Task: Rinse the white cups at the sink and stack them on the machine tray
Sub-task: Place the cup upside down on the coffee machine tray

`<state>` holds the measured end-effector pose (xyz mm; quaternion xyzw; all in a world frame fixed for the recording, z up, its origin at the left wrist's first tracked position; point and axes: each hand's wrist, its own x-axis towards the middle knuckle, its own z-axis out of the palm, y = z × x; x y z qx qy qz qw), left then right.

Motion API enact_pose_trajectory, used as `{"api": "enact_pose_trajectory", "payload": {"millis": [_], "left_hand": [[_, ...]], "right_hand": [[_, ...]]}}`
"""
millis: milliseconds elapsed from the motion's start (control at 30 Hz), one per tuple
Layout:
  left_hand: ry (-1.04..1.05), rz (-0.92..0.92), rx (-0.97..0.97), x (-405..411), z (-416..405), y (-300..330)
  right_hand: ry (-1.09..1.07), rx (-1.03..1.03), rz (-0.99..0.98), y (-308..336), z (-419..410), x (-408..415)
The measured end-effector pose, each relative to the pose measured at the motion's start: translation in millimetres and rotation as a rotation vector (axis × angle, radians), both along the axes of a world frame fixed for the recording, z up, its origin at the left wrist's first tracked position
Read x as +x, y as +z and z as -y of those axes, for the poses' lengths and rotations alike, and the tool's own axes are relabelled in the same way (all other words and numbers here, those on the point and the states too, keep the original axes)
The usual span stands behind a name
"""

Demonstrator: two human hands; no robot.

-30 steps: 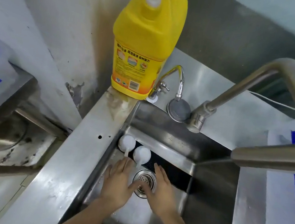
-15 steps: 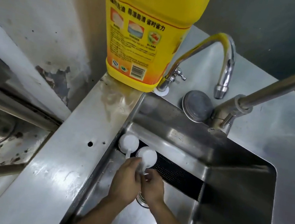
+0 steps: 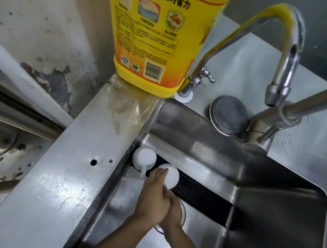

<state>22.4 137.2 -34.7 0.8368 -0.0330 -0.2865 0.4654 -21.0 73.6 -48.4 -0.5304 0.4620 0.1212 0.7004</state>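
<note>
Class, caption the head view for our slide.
Both hands reach a white cup in the sink.

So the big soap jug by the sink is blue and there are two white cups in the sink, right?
Not quite. The head view shows the jug is yellow, not blue. It does stand by the sink, with two white cups inside.

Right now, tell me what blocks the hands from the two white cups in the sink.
Nothing visible does. The left hand already has fingertips on the nearer cup; the right hand is tucked beside it. The other cup sits in the sink corner, uncovered.
</note>
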Motion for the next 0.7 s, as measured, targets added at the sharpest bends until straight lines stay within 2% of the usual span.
{"api": "enact_pose_trajectory", "payload": {"millis": [100, 233, 267, 400, 500, 700], "left_hand": [[-0.02, -0.024, -0.008, 2, -1, 0], [0.009, -0.074, -0.052, 1, -2, 7], [0.014, -0.078, -0.059, 1, -3, 10], [-0.004, -0.059, -0.067, 3, -5, 20], [0.016, -0.06, -0.068, 2, -7, 29], [0.096, -0.156, -0.154, 1, -13, 46]], "right_hand": [[-0.101, 0.073, 0.026, 11, 5, -1], [-0.132, -0.018, 0.017, 19, 8, -13], [-0.09, -0.091, 0.044, 16, 10, -19], [0.297, -0.463, 0.066, 1, 22, -46], [0.406, -0.524, 0.039, 17, 26, -55], [0.396, -0.547, 0.103, 52, 26, -63]]}}
